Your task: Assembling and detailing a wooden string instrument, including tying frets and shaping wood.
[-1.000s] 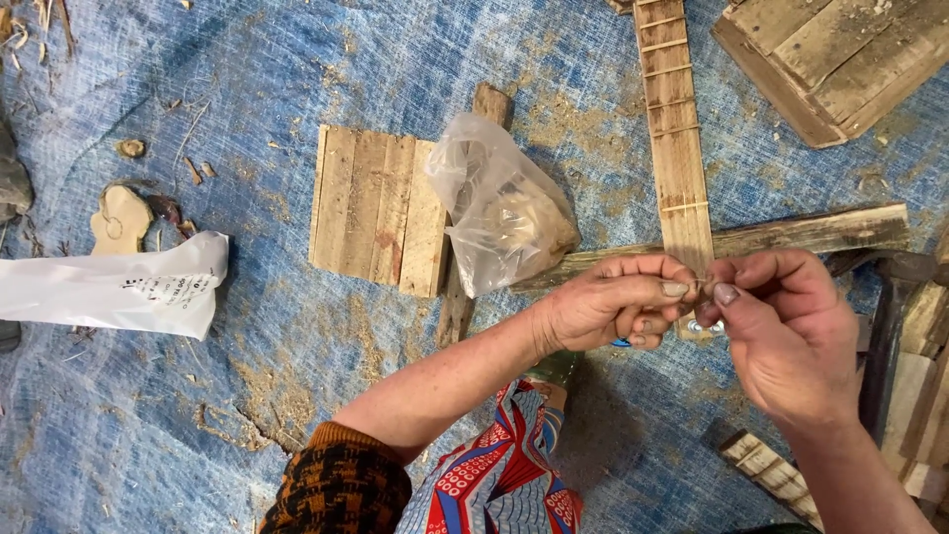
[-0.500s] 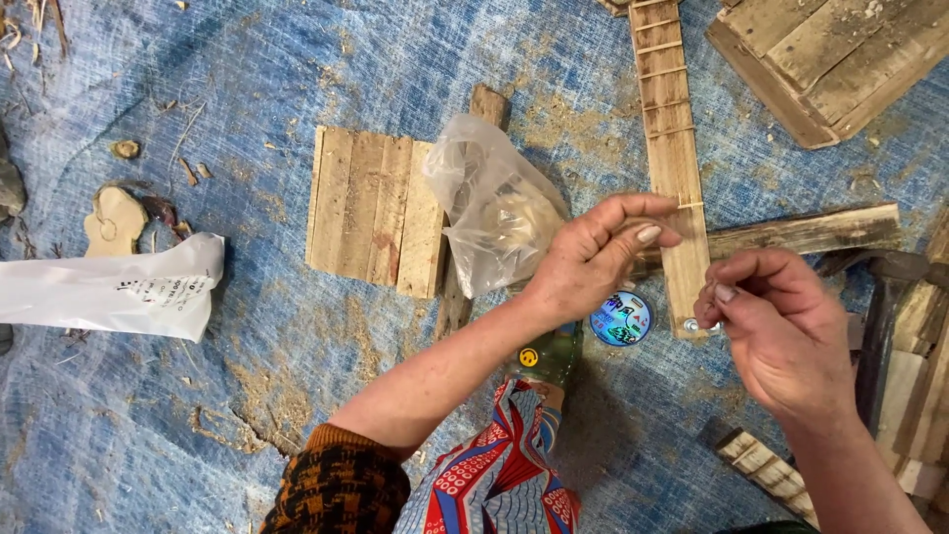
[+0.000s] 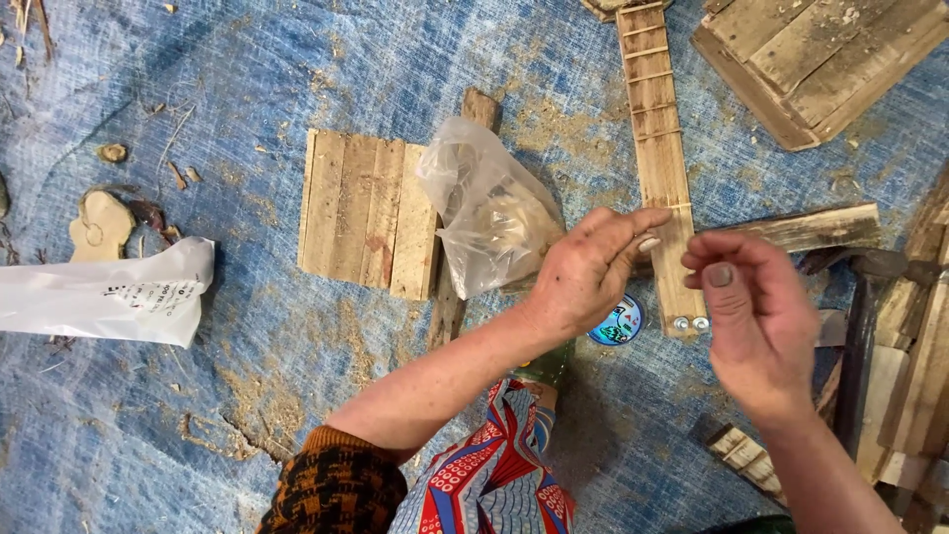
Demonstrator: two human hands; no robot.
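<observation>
My left hand (image 3: 583, 272) reaches to the right, its fingertips resting on the lower part of a long narrow wooden strip (image 3: 657, 148) with thin cross pieces. Two small metal pins (image 3: 689, 322) sit at the strip's near end. My right hand (image 3: 751, 316) hovers just right of the strip with thumb pressed against the fingers; nothing shows between them. A small round blue tin or spool (image 3: 618, 321) lies on the blue tarp (image 3: 247, 79) below my left hand. A crumpled clear plastic bag (image 3: 489, 218) lies just left of that hand.
A panel of joined wooden slats (image 3: 366, 213) lies beside the clear bag. A white plastic bag (image 3: 99, 292) is at the left. A wooden frame (image 3: 820, 59) is at the top right, a rough bar (image 3: 801, 229) crosses under the strip, and scrap wood (image 3: 905, 376) is piled at the right.
My hands were pinched together over the strip's near end. The left hand has let go and stretched its fingers onto the strip, uncovering the blue tin. The right hand stays pinched.
</observation>
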